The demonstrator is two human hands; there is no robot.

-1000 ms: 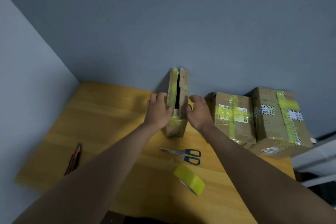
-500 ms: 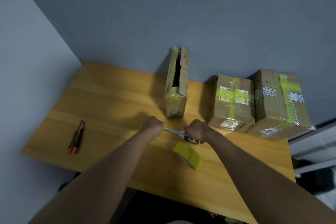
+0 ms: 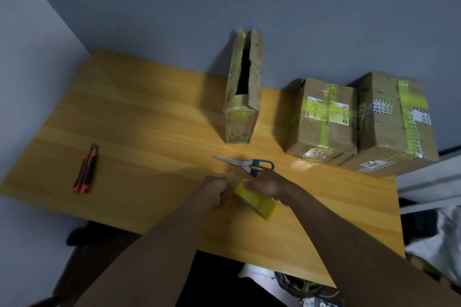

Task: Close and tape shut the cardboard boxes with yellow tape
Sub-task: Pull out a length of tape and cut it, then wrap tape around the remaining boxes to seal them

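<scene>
A tall narrow cardboard box [image 3: 243, 97] stands upright at the back of the wooden table [image 3: 139, 117], its top flaps parted by a dark gap and smeared with old yellow tape. A roll of yellow tape [image 3: 257, 200] lies near the table's front. My right hand [image 3: 268, 184] grips the roll from above. My left hand [image 3: 214, 190] is curled just left of it and pinches what looks like the tape's loose end. Two boxes with yellow tape across them, the nearer box [image 3: 324, 119] and the right-hand box [image 3: 394, 122], stand at the back right.
Blue-handled scissors [image 3: 245, 164] lie just beyond my hands. An orange and black utility knife [image 3: 86, 172] lies at the table's left. The grey wall runs behind the boxes. White shelving [image 3: 429, 182] stands off the table's right edge.
Both hands left the narrow box and came back to the table's front. The right hand moved from the scissors onto the tape roll; the left closed beside it.
</scene>
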